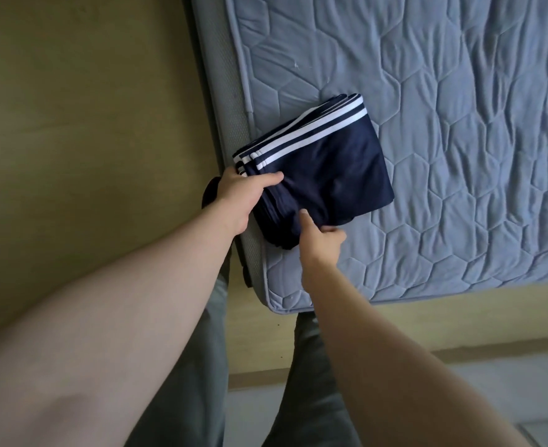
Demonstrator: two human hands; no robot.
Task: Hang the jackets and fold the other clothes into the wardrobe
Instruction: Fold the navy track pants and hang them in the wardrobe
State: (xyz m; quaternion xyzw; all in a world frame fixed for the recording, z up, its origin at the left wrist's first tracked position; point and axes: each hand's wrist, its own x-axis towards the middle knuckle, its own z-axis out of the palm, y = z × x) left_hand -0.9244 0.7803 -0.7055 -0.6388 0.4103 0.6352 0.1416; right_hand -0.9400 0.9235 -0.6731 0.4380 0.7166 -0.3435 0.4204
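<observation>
Seemingly so the folds hold together for lifting, the folded navy garment lies at the mattress corner nearest the person, where the left hand clasps its side edge, thumb on top, and the right hand pinches its near edge.

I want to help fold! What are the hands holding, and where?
Both hold the folded navy garment: the left hand grips its left edge by the stripes, and the right hand pinches its near edge.
</observation>
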